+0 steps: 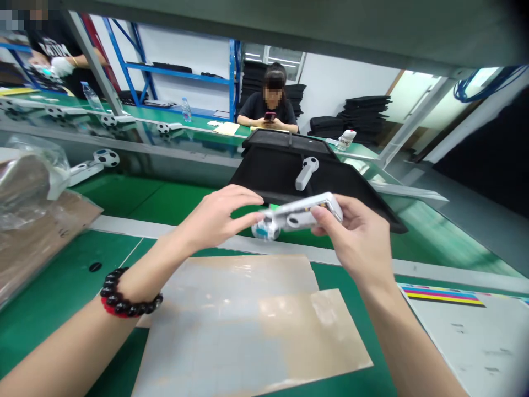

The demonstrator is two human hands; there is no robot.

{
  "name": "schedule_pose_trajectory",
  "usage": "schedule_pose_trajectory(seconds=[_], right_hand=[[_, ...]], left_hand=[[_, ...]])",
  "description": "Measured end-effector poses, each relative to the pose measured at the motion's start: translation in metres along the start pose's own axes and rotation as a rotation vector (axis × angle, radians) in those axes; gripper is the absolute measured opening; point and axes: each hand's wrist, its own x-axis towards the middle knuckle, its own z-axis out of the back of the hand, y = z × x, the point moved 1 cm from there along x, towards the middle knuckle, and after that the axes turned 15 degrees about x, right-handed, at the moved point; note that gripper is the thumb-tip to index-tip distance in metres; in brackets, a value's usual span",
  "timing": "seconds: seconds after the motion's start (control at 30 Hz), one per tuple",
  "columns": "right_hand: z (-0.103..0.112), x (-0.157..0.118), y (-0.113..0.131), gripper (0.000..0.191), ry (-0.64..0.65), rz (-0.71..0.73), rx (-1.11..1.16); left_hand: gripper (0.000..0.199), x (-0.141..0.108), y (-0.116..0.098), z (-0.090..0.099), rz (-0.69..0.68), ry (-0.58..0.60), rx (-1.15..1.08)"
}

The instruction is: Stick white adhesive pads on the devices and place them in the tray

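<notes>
My right hand [361, 234] grips the handle end of a white handheld device with a football-patterned round head [303, 212], thumb on top and fingers behind. The device is held nearly level above the bench, its ball end pointing left and blurred. At that ball end is my left hand [212, 218], fingers stretched and apart; whether its thumb touches the ball I cannot tell. Beneath both hands lies a brown sheet with a glossy, pale covering [248, 320]. A similar football-headed device [306, 175] rests on a black tray [268, 171] just beyond.
Further football-headed devices [105, 158] stand along the belt at left and behind. Plastic-wrapped brown board [37, 220] occupies the left side; a printed white sheet [471, 331] lies right. A metal rail [421, 270] crosses ahead. Two people are across the line, one holding a phone [269, 116].
</notes>
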Motion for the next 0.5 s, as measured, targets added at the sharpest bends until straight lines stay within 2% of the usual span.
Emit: schedule_pose_trajectory(seconds=[0.07,0.13,0.27,0.37,0.43,0.5], right_hand=[[0.002,0.005,-0.012,0.062,-0.043,0.040,0.138],[0.003,0.006,-0.018,0.073,0.002,0.052,0.160],[0.004,-0.001,-0.013,0.058,0.058,0.087,0.082],[0.004,-0.004,-0.005,0.045,0.085,0.053,0.049],[0.002,-0.007,0.002,0.036,0.101,0.027,0.000],[-0.001,-0.013,0.014,0.023,0.135,0.060,-0.062]], left_hand=[[0.027,-0.002,0.009,-0.002,0.083,-0.023,0.005],[0.026,-0.003,0.014,-0.005,0.129,-0.029,0.013],[0.026,-0.006,0.020,-0.010,0.184,0.035,0.049],[0.027,-0.007,0.023,-0.012,0.208,0.075,0.067],[0.027,-0.007,0.023,-0.009,0.207,0.073,0.053],[0.027,-0.005,0.021,-0.005,0.199,0.047,0.025]])
